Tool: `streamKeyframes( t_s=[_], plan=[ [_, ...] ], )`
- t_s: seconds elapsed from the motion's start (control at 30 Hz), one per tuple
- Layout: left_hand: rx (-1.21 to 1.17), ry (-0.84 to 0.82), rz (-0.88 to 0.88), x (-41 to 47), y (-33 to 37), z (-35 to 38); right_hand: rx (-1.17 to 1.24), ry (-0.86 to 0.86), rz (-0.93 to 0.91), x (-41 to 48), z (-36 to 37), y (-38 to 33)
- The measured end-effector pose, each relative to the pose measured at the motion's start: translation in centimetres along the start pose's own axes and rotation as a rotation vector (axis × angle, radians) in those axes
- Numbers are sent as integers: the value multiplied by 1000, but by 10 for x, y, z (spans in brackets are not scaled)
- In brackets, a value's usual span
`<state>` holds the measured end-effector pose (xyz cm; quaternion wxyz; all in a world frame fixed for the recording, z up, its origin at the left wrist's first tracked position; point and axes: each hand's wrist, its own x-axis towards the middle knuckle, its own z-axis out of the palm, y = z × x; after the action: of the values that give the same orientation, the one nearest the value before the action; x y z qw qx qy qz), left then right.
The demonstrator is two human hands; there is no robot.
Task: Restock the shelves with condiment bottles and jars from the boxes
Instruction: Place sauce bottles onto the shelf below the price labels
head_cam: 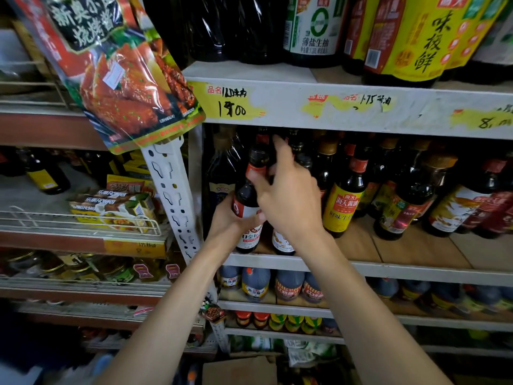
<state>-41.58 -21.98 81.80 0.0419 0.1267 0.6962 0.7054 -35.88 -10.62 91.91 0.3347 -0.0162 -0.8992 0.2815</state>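
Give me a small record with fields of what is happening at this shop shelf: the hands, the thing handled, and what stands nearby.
Place: shop shelving stocked with sauce bottles
Left hand: grips the body of a dark bottle
Right hand: at that bottle's neck, fingers spread; grip unclear
Bottle position: left end of the middle shelf, base near its front edge
Neighbour: yellow-labelled bottle to the right
Hanging upper left: sauce pouch

My left hand (229, 219) gripped a dark sauce bottle (249, 191) on the wooden shelf (416, 247) while my right hand (291, 202) touched its shoulder.
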Motion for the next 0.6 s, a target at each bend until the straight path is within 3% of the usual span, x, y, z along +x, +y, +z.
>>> streamKeyframes(
  t_s=[0.07, 0.17, 0.27, 0.43, 0.5, 0.6],
  plan=[
    [8, -42, -12, 1, 0, -4, 115, -211, 118, 13, 4, -4],
    [43, -112, -46, 5, 3, -7, 276, -311, 259, 30, 11, -8],
    [225, -144, -43, 10, 10, -5, 237, -287, 268, 36, 20, -8],
    [1040, 184, 205, 3, 9, -2, 150, -186, 273, 43, 29, 0],
    [1076, 192, 227, -2, 2, -4, 112, -145, 272, 46, 32, 1],
    [1080, 89, 118, -5, -13, -8, 86, -93, 277, 53, 41, 1]
  ],
)
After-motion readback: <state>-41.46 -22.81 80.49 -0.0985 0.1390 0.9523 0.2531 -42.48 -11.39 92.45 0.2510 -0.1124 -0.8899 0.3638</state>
